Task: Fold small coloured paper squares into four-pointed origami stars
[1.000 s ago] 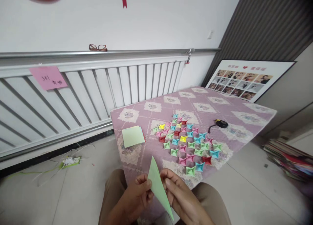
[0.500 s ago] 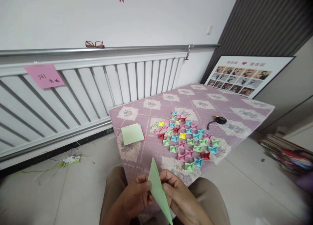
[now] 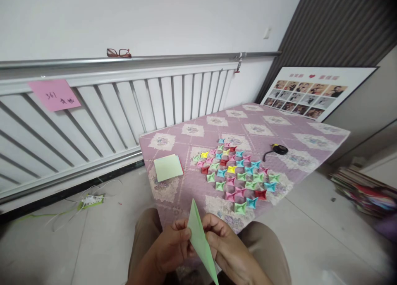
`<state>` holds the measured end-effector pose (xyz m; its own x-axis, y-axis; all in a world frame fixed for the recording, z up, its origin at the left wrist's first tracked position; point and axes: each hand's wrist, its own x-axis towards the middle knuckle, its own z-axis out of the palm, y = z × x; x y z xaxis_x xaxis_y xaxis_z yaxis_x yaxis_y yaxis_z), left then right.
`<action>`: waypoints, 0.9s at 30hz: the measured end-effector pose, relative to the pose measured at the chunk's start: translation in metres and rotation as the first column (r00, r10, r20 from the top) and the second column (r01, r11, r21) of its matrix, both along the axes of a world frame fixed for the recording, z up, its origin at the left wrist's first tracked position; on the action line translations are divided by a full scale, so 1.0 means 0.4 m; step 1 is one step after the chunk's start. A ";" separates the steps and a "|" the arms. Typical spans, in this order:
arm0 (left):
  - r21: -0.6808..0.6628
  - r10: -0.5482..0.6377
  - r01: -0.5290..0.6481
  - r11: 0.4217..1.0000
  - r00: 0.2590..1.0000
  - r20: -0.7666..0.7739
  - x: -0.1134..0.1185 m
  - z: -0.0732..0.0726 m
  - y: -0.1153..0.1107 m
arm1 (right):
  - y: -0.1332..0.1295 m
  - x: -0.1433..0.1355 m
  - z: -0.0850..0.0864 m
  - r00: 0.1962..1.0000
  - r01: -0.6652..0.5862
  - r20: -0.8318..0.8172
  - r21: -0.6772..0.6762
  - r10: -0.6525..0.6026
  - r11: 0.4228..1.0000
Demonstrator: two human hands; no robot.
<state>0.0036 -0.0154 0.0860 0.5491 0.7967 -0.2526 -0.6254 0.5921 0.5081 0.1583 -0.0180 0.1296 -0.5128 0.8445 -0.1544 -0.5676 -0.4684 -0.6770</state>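
Observation:
A folded sheet of light green paper (image 3: 201,244) stands on edge between my hands, above my lap at the near side of the table. My left hand (image 3: 174,247) pinches its left edge, thumb on the face toward me. From the other side my right hand (image 3: 226,248) grips the paper, its fingers curled behind and partly hidden. Beyond them, several small folded paper pieces (image 3: 231,169) in green, pink, blue, red and yellow lie in rows on the tablecloth. A stack of square paper sheets (image 3: 168,168), pale yellow-green on top, rests at the table's left.
The table (image 3: 266,138) has a purple floral cloth. A black coiled cable or tape (image 3: 279,149) lies on its right side. Behind are a white radiator (image 3: 173,96) and glasses (image 3: 118,53) on a pipe. A power strip (image 3: 91,200) sits on the floor at left.
The view has shifted slightly. My hands hold the green paper in nearly the same position as before.

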 end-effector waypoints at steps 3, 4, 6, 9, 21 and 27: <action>0.005 -0.002 0.002 1.000 1.000 -0.003 0.000 -0.001 0.000 | -0.001 -0.001 0.001 1.000 0.009 0.004 0.002 -0.009 1.000; 0.004 0.001 -0.001 1.000 1.000 -0.003 -0.001 -0.003 0.001 | -0.002 -0.002 0.002 1.000 0.011 0.006 0.004 -0.011 1.000; 0.003 0.006 -0.006 1.000 1.000 0.000 -0.002 -0.009 0.002 | -0.004 -0.003 0.007 1.000 0.010 0.007 0.009 -0.010 1.000; -0.003 0.005 -0.005 1.000 1.000 0.005 -0.004 -0.015 0.002 | -0.008 -0.003 0.012 1.000 -0.005 0.008 0.020 0.005 1.000; -0.033 0.005 -0.006 0.999 1.000 -0.018 -0.001 -0.010 0.003 | -0.006 -0.006 -0.008 0.999 0.025 0.036 -0.009 -0.024 1.000; -0.029 -0.005 0.005 1.000 1.000 -0.009 -0.002 -0.014 -0.001 | -0.007 -0.009 -0.009 1.000 0.021 0.018 -0.014 -0.021 1.000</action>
<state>0.0029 -0.0157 0.0805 0.5508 0.7860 -0.2807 -0.6177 0.6100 0.4962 0.1546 -0.0210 0.1260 -0.4922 0.8526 -0.1756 -0.5654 -0.4665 -0.6802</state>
